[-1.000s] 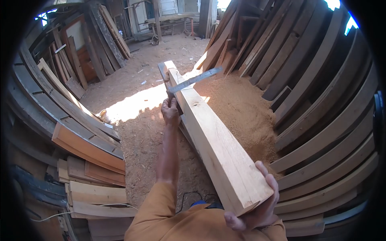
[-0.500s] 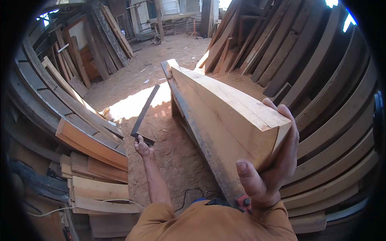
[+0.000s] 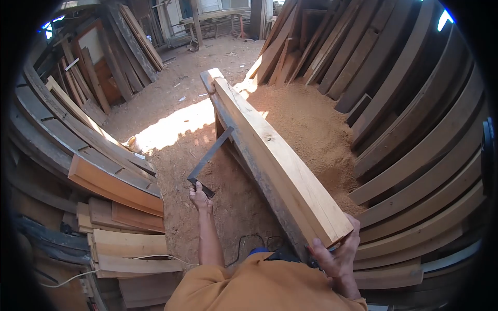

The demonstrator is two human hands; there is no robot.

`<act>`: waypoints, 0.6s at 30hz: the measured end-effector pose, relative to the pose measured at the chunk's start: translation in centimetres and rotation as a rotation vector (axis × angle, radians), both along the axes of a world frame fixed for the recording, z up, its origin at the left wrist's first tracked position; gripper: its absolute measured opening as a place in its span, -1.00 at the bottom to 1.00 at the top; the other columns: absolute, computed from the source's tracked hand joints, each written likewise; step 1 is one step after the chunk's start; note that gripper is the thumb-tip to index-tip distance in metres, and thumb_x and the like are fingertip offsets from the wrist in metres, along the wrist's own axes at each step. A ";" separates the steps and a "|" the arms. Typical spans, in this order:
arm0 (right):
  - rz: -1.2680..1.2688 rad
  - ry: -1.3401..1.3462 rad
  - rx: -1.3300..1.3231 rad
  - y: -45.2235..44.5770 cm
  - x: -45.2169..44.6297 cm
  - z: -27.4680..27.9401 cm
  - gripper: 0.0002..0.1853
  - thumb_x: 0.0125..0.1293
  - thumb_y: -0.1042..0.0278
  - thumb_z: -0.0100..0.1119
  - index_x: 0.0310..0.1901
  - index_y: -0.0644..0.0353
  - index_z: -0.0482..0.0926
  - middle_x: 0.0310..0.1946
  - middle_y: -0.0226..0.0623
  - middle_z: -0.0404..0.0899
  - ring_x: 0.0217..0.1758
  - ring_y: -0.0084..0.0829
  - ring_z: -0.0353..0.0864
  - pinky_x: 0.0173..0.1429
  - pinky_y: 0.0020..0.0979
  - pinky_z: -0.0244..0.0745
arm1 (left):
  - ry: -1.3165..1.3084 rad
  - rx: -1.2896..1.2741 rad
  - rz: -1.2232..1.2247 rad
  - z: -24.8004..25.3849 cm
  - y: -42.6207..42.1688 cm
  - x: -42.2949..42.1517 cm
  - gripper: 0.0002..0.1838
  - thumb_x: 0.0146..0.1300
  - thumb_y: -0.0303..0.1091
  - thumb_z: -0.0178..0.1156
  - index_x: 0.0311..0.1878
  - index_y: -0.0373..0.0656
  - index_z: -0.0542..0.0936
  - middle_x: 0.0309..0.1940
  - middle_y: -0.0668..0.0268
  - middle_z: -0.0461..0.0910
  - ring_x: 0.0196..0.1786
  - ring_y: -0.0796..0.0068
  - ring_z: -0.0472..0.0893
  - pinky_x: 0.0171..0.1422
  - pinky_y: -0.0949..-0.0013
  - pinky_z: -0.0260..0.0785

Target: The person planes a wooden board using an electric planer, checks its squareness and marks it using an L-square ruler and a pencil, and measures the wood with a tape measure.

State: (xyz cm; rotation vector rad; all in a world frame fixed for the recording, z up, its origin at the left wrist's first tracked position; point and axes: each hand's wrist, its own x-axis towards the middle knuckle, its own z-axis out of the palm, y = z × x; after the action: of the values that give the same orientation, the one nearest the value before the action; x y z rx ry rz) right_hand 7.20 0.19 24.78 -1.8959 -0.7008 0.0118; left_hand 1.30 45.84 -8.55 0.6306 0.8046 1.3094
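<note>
A dark try square [image 3: 209,156] is in my left hand [image 3: 201,198], gripped near its corner. Its long blade slants up and right, the tip overlapping the bench edge in view. A long, pale squared timber [image 3: 282,163] lies along a narrow, worn workbench [image 3: 248,165]. My right hand [image 3: 340,252] grips the near end of the timber, thumb on the left side and fingers around the right; part of the fingers is hidden behind the wood.
Stacked boards [image 3: 129,241] line the left side, with a pale cord across them. Many planks [image 3: 415,119] lean along the right wall. Sawdust [image 3: 316,135] heaps on the floor right of the bench. Farther back stands a rack of lumber [image 3: 218,19].
The timber's near end has come down onto the bench and turned, showing a different face. My right hand went down with it. The try square moved right, toward the bench.
</note>
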 end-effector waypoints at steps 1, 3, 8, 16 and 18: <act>-0.066 0.165 0.005 -0.5 -0.6 -0.8 -0.12 0.07 0.26 0.52 0.32 0.45 0.21 0.15 0.13 0.49 0.13 -0.05 0.63 0.27 -0.05 0.50 | 0.019 -0.005 -0.018 -0.9 -0.6 -0.3 -0.92 0.50 -0.48 0.22 -0.17 -0.07 0.56 -0.33 0.50 0.56 -0.34 0.64 0.53 -0.23 0.47 0.41; -0.171 0.303 -0.156 -2.1 -1.4 -3.7 -0.17 0.05 0.25 0.53 0.28 0.41 0.27 0.05 0.12 0.57 0.04 0.01 0.69 0.21 -0.02 0.54 | 0.057 -0.011 -0.036 -2.1 -1.7 -0.8 -0.91 0.50 -0.49 0.22 -0.19 -0.07 0.55 -0.33 0.50 0.55 -0.35 0.64 0.52 -0.24 0.47 0.41; -0.203 0.168 -0.685 -6.6 -1.1 -17.5 -0.25 0.01 0.21 0.53 0.19 0.30 0.37 -0.10 0.15 0.67 -0.01 0.18 0.70 0.15 0.02 0.58 | 0.068 -0.064 -0.075 -3.1 -3.4 -3.1 -0.90 0.50 -0.47 0.21 -0.19 -0.06 0.54 -0.34 0.51 0.54 -0.36 0.66 0.51 -0.27 0.48 0.40; -0.087 0.268 -0.969 -6.9 -0.8 -30.0 -0.17 0.05 0.09 0.50 0.26 0.36 0.33 -0.04 0.21 0.64 0.07 0.21 0.66 0.18 0.06 0.59 | 0.206 -0.039 -0.025 -0.3 -4.1 -7.6 -0.88 0.52 -0.44 0.20 -0.21 -0.04 0.52 -0.39 0.52 0.51 -0.40 0.67 0.49 -0.31 0.48 0.38; -0.094 0.254 -1.008 -7.7 -0.8 -32.3 -0.14 0.05 0.07 0.49 0.29 0.39 0.31 -0.03 0.21 0.63 0.08 0.19 0.65 0.18 0.05 0.60 | 0.287 -0.028 -0.061 -0.2 -3.9 -9.0 -0.88 0.53 -0.42 0.20 -0.21 -0.05 0.52 -0.40 0.52 0.51 -0.40 0.67 0.48 -0.32 0.47 0.37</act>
State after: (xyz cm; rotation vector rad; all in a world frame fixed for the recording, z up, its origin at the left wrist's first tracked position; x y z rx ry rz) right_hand 6.38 -7.56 -7.50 -2.8067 -0.4457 0.6397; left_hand -7.67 41.91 -8.72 0.8263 1.0262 1.1649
